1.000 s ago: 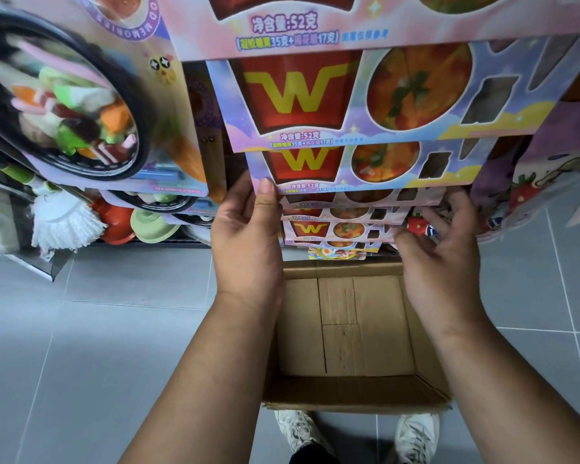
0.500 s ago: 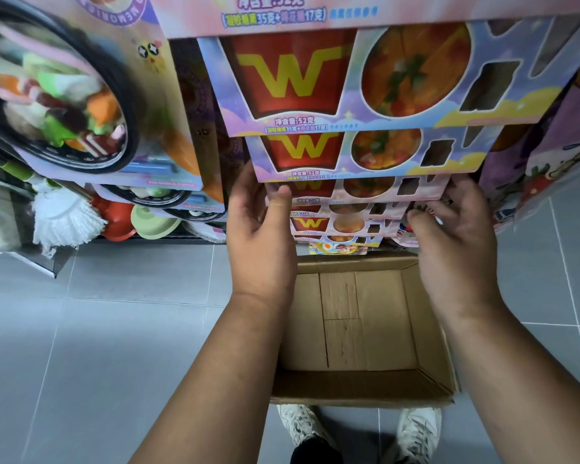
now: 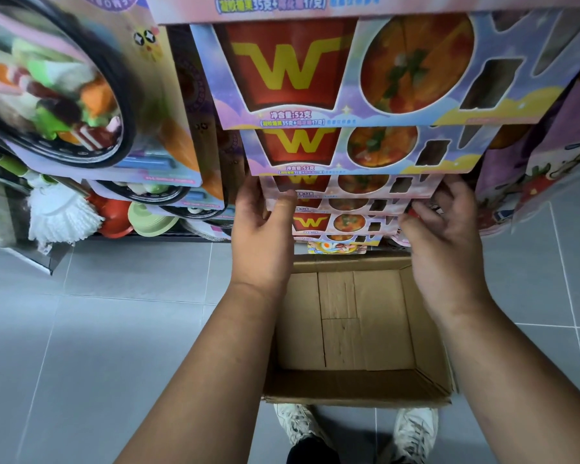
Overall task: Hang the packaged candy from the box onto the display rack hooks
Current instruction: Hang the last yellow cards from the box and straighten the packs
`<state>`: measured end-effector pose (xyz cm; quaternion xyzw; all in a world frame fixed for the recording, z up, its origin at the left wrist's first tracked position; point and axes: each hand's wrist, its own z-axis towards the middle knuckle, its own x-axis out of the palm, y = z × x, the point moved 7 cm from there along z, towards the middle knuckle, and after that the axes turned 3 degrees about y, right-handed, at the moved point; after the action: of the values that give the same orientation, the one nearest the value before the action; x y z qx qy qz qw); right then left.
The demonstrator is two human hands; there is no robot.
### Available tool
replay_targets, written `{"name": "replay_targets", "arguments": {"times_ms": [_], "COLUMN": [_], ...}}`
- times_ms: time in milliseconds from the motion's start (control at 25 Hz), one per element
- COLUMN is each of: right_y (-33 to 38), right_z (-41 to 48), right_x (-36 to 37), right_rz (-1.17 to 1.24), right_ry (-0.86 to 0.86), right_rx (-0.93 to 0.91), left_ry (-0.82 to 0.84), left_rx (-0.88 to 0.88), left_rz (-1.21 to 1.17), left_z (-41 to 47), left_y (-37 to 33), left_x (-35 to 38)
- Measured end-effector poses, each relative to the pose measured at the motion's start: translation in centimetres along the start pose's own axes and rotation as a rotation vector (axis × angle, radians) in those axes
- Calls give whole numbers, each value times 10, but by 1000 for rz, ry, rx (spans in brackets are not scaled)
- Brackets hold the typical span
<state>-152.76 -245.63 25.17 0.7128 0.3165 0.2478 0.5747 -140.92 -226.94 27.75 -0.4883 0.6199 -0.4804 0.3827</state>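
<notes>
Candy packages, pastel cards with a red "W" cup and an orange bowl, hang in a column on the rack ahead. My left hand pinches the left edge of a lower candy package, thumb on its front and fingers behind. At the right edge of the same stack is my right hand, fingers loosely spread and touching the card edges. The cardboard box lies open on the floor below my hands, its bottom bare.
To the left hang round black-rimmed toy food packs, with a white mop head and coloured bowls beneath. Purple cartoon packs hang at the right. Grey tile floor surrounds the box; my shoes stand at its near edge.
Both hands have risen along the column from the lowest packages to a higher one. The box has not moved.
</notes>
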Motion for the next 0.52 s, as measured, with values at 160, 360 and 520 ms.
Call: {"name": "replay_targets", "arguments": {"times_ms": [160, 360, 520], "right_y": [-23, -34, -37], "right_z": [1, 5, 9], "right_x": [0, 3, 2], "right_rz": [-103, -176, -207], "right_ry": [79, 95, 76], "right_rx": [118, 197, 191], "left_ry": [57, 59, 44], "left_rx": [-84, -54, -16], "left_rz": [59, 113, 153], "left_z": [4, 10, 8], "left_y": [18, 24, 30], "left_x": [0, 0, -2]}}
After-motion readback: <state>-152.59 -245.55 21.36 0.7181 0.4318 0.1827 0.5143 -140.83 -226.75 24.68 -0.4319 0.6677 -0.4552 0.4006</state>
